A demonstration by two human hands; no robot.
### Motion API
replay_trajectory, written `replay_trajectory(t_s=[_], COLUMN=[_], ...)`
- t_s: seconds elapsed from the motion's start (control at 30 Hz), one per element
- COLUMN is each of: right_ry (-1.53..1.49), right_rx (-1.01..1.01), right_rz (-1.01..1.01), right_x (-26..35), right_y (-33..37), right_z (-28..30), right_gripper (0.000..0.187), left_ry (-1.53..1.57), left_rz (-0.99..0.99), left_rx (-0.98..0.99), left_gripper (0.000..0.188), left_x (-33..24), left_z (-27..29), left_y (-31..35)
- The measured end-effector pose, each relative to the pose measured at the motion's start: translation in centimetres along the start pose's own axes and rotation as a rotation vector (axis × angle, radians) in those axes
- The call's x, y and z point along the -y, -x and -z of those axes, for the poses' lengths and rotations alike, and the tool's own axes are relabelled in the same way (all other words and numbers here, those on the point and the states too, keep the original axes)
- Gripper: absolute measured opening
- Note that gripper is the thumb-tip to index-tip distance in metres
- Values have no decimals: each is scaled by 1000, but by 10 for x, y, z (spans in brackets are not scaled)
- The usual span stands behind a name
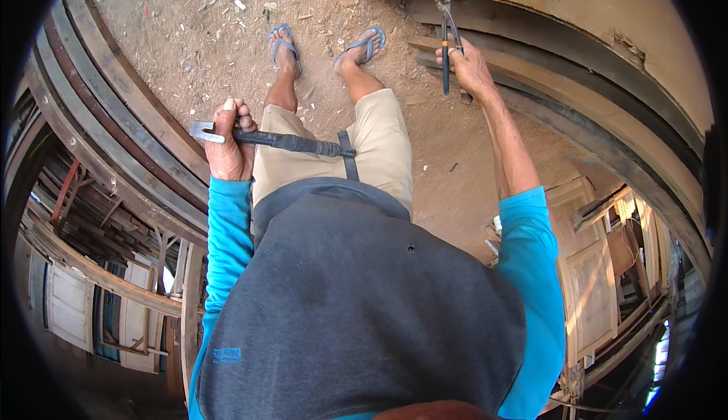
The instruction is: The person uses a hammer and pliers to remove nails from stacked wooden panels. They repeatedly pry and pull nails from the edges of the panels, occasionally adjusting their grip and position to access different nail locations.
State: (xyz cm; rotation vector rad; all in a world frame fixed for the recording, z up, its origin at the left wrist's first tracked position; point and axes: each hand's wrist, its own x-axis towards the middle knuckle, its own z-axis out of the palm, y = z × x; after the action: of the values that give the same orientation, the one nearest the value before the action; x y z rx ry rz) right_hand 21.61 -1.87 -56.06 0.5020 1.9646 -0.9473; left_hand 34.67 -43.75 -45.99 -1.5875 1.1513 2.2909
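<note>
Closed round the neck of a hammer [292, 142] is my left hand [231, 136], in front of my left thigh. The hammer's bare metal head [206, 132] sticks out on the left, and its dark, wrapped handle lies across in front of my shorts. Out to the right, my right hand [469, 67] grips a pair of pincers [446, 60] by the dark handles. Their metal jaws [443, 4] point away from me, above the edge of some stacked planks [516, 60]. Some of the right fingers are hidden behind the handles.
Long boards [125, 94] run along my left side. A broad wooden panel [591, 3] lies over the planks at the far right. Wood chips [239, 3] litter the dirt floor [182, 48] round my sandalled feet. Panelled doors [595, 291] and timber stand at both lower sides.
</note>
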Motion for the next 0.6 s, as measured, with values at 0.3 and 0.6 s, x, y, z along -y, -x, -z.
replay_trajectory(t_s=[0.3, 0.6], right_ry=[169, 227], right_rx=[-143, -145], right_rz=[245, 190], right_x=[-32, -28], right_y=[-38, -40], right_z=[-4, -1], right_gripper=[48, 50], left_ry=[-122, -159], left_rz=[-1, 23], left_rx=[-32, -40], left_gripper=[18, 17], left_x=[-5, 0], left_z=[-12, -14], left_y=[-6, -11])
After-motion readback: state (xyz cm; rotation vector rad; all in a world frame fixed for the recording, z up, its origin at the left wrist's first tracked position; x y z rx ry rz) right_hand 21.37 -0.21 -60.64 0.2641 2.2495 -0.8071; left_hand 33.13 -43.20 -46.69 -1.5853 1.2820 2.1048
